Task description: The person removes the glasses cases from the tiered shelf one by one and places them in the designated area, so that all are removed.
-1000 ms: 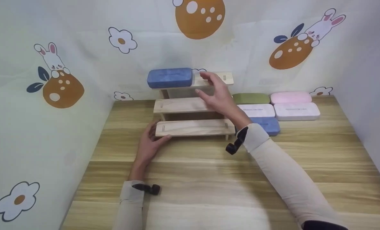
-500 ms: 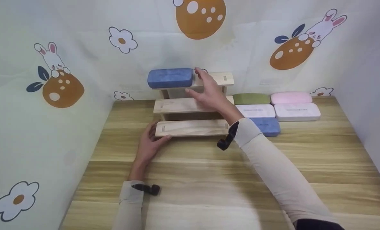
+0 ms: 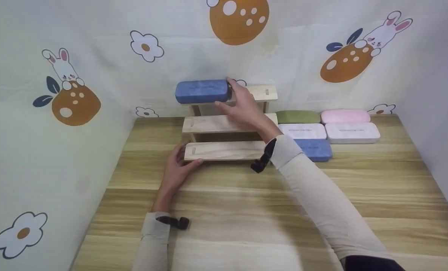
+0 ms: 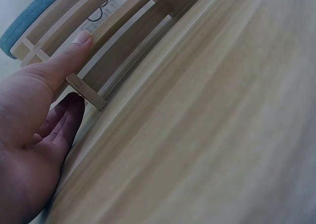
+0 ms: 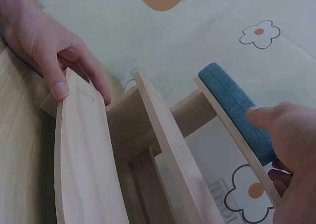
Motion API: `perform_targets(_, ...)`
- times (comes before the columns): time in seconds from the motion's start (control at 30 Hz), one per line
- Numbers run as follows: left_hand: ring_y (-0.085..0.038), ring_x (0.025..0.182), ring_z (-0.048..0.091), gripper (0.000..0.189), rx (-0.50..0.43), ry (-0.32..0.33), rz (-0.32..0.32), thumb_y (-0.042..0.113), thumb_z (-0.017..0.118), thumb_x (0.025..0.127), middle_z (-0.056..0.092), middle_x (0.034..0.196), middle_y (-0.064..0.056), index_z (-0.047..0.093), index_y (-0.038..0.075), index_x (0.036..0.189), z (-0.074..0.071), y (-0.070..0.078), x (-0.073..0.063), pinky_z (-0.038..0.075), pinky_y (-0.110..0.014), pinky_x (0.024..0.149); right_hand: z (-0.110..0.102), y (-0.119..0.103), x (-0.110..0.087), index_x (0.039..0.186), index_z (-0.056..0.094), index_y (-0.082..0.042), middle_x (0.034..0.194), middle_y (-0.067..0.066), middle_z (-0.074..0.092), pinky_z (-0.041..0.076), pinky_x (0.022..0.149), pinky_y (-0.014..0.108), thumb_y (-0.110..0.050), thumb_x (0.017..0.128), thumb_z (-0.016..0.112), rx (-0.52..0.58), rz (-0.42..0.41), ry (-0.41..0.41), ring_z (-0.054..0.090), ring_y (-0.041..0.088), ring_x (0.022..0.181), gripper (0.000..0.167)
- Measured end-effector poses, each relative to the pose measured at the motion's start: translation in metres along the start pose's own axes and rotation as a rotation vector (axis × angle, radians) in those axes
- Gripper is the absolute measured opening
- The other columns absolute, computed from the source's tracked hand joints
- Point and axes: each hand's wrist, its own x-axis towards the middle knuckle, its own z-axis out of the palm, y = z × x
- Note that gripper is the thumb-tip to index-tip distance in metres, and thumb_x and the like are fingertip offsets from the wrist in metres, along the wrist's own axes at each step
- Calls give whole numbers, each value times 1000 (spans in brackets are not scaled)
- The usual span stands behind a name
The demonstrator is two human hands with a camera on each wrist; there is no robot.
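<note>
A three-step wooden display rack (image 3: 224, 150) stands against the back wall. Its lowest board is gripped at the left end by my left hand (image 3: 175, 169), thumb on the front edge and fingers round behind. On the left half of the top board lies a blue glasses case (image 3: 202, 91). My right hand (image 3: 242, 107) holds that case by its right end, the index finger at the back corner and the thumb on the front side. In the right wrist view the thumb (image 5: 266, 116) lies on the case, with the other fingers partly hidden past its end.
Right of the rack, glasses cases lie in a group: green (image 3: 298, 116), pink (image 3: 345, 116), two white ones (image 3: 352, 132) and another blue one (image 3: 316, 149), partly behind my right sleeve. Patterned walls (image 3: 186, 22) enclose the wooden table (image 3: 224, 210).
My right hand has moved left along the top board, from beside the blue glasses case to its right end. The left hand keeps its grip on the rack.
</note>
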Motion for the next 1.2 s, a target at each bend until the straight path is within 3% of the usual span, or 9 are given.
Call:
perform_targets(0.23,-27,133,66,93,-8,-5,13,25,97,83,64,149,-11,48,8,160,1,1,0,58,-27,106,3,-4,1,171,29,-16,174,8,38,26,136,38,-42,99,79,44,29,58,36,24,161,92)
perform_targets(0.47,-26,134,66,89,-38,1,15,19,97,83,65,148,-9,50,10,158,1,1,-1,58,-26,107,8,-5,0,167,39,-12,160,11,49,37,130,38,-45,95,83,-17,16,96,48,25,149,91)
perform_targets(0.7,-25,135,65,88,-20,-4,10,21,97,83,64,149,-8,51,13,158,3,1,0,57,-27,108,15,-6,1,159,49,-10,156,12,57,39,128,40,-52,91,86,-53,27,157,51,28,147,88)
perform_targets(1.1,-22,135,64,94,5,5,-5,28,98,82,64,148,-5,49,13,160,1,2,-1,56,-26,108,8,6,-10,147,62,-15,139,6,67,57,105,35,-42,84,95,153,-68,271,69,22,119,76)
perform_targets(1.2,-22,136,63,95,7,8,-4,29,98,82,63,149,-5,48,12,161,1,2,-2,55,-26,109,8,11,-16,145,65,-17,138,4,68,58,105,31,-42,83,96,192,-115,302,70,21,118,73)
